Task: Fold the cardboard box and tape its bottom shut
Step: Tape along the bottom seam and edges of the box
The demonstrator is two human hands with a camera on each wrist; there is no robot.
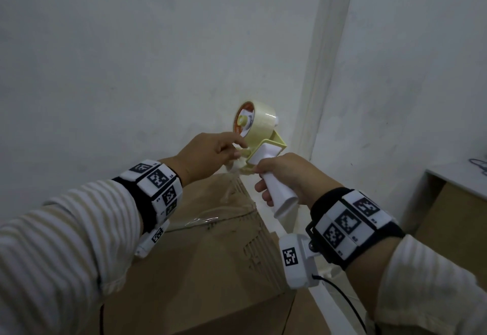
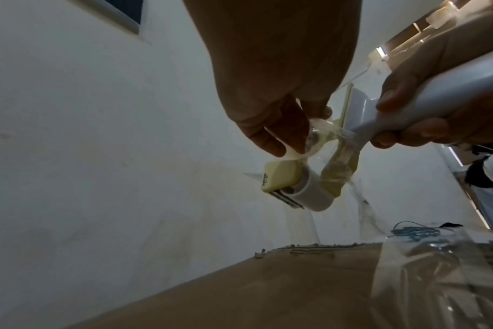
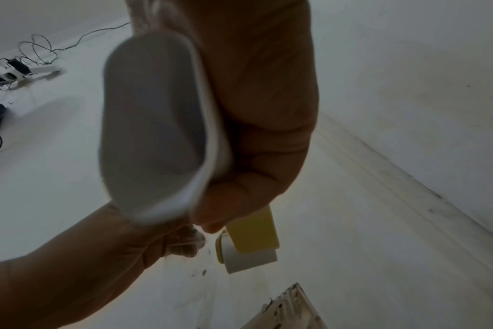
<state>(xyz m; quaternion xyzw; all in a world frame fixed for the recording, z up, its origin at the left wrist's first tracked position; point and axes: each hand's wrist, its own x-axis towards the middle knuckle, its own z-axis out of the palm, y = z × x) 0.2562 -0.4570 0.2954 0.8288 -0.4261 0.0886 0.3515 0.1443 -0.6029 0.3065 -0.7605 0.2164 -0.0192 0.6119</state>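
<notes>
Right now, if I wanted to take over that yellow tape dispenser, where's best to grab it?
Grip the yellow tape dispenser by its white handle, where the right hand holds it, approaching from the butt end. This keeps fingers away from the serrated blade at the head.

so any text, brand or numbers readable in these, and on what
Nothing reads clearly.
Tape dispenser: dark print on its yellow guard, too blurred to read.
Tape roll: orange core label, print too small.
Wrist bands: coded square markers with tiny characters beside them, too small to read.
Box: no print visible.
</notes>
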